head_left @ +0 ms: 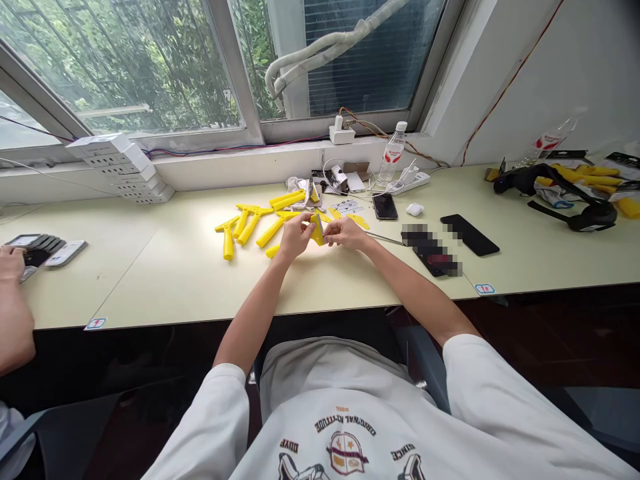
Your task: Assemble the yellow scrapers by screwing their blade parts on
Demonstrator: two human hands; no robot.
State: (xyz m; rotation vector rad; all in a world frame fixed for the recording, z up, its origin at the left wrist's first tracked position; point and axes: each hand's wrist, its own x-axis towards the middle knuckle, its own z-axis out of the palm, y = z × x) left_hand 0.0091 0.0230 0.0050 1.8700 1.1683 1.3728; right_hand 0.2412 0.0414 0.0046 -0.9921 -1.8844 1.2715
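Over the table's middle, my left hand (297, 237) is closed on a yellow scraper piece (317, 235) with a grey, blade-like edge. My right hand (345, 233) pinches at that grey edge from the right; whether a small part is between its fingertips is too fine to see. Left of my hands lie several yellow scraper handles (229, 241). More flat yellow pieces (358, 220) lie just behind my right hand, near a printed sheet (349, 206). A thin metal tool (386, 238) lies to the right of my right wrist.
A phone (385, 207), a white earbud case (415, 209), a water bottle (393, 155) and a power strip (410, 183) stand at the back. A black pad (470, 235) and black straps (555, 193) lie right. At far left, another person's hand (11, 262) touches stacked dark items (43, 247).
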